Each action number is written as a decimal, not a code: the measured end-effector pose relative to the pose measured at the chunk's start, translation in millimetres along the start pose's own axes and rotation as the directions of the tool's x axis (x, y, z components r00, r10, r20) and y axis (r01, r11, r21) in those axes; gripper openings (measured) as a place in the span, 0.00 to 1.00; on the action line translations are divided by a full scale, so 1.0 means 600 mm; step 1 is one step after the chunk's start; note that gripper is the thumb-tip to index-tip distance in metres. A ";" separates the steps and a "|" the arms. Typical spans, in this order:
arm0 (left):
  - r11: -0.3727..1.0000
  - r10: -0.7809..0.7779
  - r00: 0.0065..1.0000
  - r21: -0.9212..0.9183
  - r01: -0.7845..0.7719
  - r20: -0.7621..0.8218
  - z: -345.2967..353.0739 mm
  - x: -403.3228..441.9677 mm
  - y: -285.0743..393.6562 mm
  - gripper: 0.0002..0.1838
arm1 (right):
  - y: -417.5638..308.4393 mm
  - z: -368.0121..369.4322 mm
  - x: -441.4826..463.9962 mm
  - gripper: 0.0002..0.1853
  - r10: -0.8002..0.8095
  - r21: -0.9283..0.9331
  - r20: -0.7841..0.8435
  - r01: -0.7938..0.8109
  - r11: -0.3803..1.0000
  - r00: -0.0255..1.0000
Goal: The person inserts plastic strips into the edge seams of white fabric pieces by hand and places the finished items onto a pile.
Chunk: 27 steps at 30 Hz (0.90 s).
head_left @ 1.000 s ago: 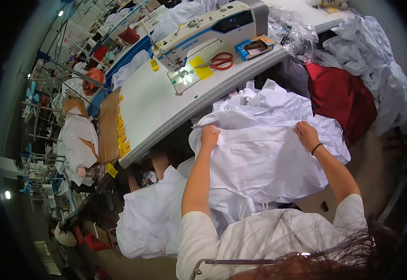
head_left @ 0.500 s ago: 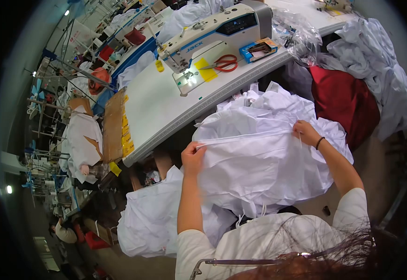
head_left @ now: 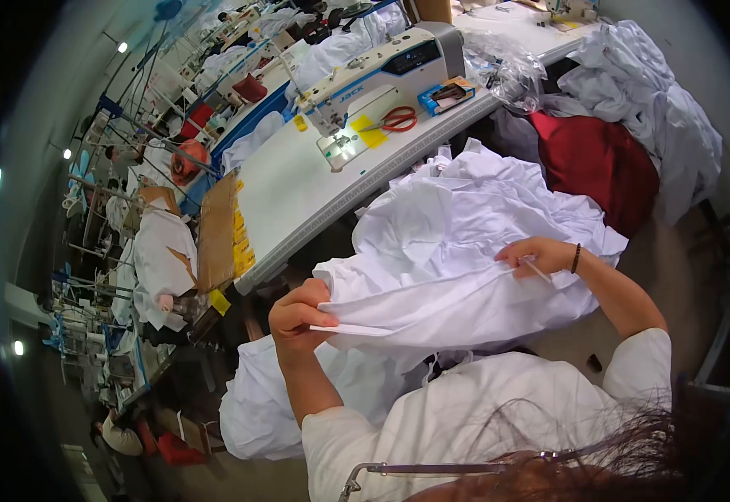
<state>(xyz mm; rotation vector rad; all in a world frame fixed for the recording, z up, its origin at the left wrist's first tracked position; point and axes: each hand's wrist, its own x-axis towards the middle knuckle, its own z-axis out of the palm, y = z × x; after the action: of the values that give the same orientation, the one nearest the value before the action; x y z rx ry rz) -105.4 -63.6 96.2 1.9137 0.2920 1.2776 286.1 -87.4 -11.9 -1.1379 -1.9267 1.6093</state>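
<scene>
White fabric (head_left: 465, 222) lies bunched over my lap, in front of the sewing machine table. My left hand (head_left: 301, 316) grips the fabric's edge at its left end, thumb on top and fingers curled. Farther right, my right hand (head_left: 539, 256) pinches the same cloth, and a thin white strip or cord shows beside its fingers. Between the two hands the edge is stretched in a slanting line. What the whole piece is I cannot tell from its folds.
A sewing machine (head_left: 381, 75) stands on the white table (head_left: 289, 201), with red-handled scissors (head_left: 398, 119) and a small blue box (head_left: 447, 95) near it. Dark red cloth (head_left: 599, 167) and a white fabric heap (head_left: 658, 109) are at right. More white cloth (head_left: 256, 402) hangs lower left.
My left hand has moved down and left with the cloth edge. My right hand has shifted slightly down and left. The held edge now slants and the fabric's inside shows more.
</scene>
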 end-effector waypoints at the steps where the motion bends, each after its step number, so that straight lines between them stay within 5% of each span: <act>1: 0.999 -0.003 1.000 0.048 0.003 0.010 -0.003 -0.004 0.012 0.09 | 0.000 0.011 -0.001 0.04 0.032 0.030 0.059 -0.034 0.999 0.998; 3: 0.994 -0.012 1.000 0.106 0.015 -0.029 -0.020 -0.023 0.015 0.09 | -0.001 0.025 -0.015 0.04 0.065 0.073 0.111 -0.073 0.995 0.992; 6: 0.908 -0.229 0.926 0.277 0.313 -0.299 -0.060 -0.079 0.004 0.07 | -0.022 0.036 -0.062 0.07 -0.067 0.085 0.052 0.063 0.994 0.996; 10: 0.932 -0.284 0.887 0.115 0.345 -0.363 -0.085 -0.121 -0.016 0.07 | -0.049 0.098 -0.107 0.07 -0.015 -0.091 0.211 0.035 0.995 0.977; 12: 0.940 -0.240 0.907 0.150 0.306 -0.346 -0.079 -0.124 -0.011 0.07 | -0.062 0.136 -0.112 0.07 0.358 0.316 0.088 -0.367 0.875 0.929; 13: 0.946 -0.187 0.924 0.192 0.261 -0.334 -0.074 -0.124 -0.007 0.07 | -0.013 0.158 -0.112 0.08 0.234 0.336 -0.097 -0.190 0.923 0.967; 14: 0.954 -0.156 0.937 0.196 0.224 -0.314 -0.070 -0.121 -0.003 0.07 | -0.011 0.171 -0.116 0.08 0.245 0.352 -0.098 -0.197 0.915 0.965; 16: 0.945 -0.148 0.944 0.238 0.222 -0.294 -0.059 -0.110 0.011 0.07 | -0.022 0.181 -0.116 0.08 0.243 0.009 -0.144 -0.245 0.970 0.959; 18: 0.933 -0.127 0.952 0.292 0.210 -0.278 -0.053 -0.107 0.019 0.08 | -0.047 0.184 -0.125 0.09 0.306 0.003 -0.151 -0.309 0.951 0.940; 23: 0.929 -0.123 0.958 0.311 0.203 -0.258 -0.047 -0.095 0.015 0.08 | -0.030 0.195 -0.137 0.05 0.114 -0.269 -0.238 -0.179 0.946 0.965; 25: 0.931 -0.127 0.961 0.304 0.200 -0.246 -0.044 -0.091 0.013 0.08 | -0.030 0.197 -0.133 0.03 0.060 -0.335 -0.513 -0.264 0.904 0.856; 27: 0.927 -0.149 0.956 0.300 0.223 -0.251 -0.041 -0.086 0.015 0.07 | -0.009 0.197 -0.126 0.03 -0.012 -0.183 -0.803 -0.228 0.956 0.595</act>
<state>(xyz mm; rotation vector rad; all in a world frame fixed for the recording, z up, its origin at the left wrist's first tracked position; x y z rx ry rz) -152.4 -87.3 72.0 1.9522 0.8309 1.3814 243.4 -220.7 -23.5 -1.7345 -1.4587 0.6238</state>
